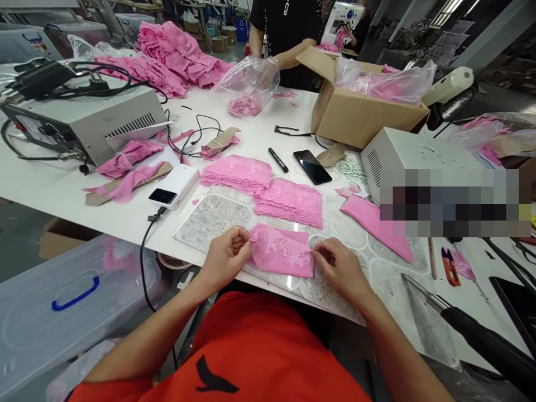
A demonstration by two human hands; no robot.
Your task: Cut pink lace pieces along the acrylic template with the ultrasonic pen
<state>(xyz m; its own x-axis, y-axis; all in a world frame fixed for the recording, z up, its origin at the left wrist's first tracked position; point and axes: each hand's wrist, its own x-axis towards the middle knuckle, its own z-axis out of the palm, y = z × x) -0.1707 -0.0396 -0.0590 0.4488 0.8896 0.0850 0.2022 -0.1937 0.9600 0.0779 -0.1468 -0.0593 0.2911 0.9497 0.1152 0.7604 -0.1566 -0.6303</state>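
Observation:
A pink lace fabric piece (pixel 282 254) is stretched between my two hands, just over the near edge of the table. My left hand (pixel 228 251) pinches its left end, fingers curled. At the other end my right hand (pixel 339 268) grips the right edge between thumb and fingers. Part of a second, smoother pink strip (pixel 299 236) shows behind the lace. Directly beyond lie two stacks of pink lace pieces, a left stack (pixel 237 172) and a right stack (pixel 288 201), their layered edges facing me. A folded plain pink piece (pixel 379 226) rests to the right.
A soldering-iron-like tool (pixel 460 324) and orange snips (pixel 451 267) lie on the right. A phone (pixel 312 167), marker (pixel 278 160) and white power bank (pixel 176 184) sit farther in. Grey machine boxes flank the table. Opposite, a person handles a clear bag (pixel 251 84) beside a cardboard box (pixel 360 111).

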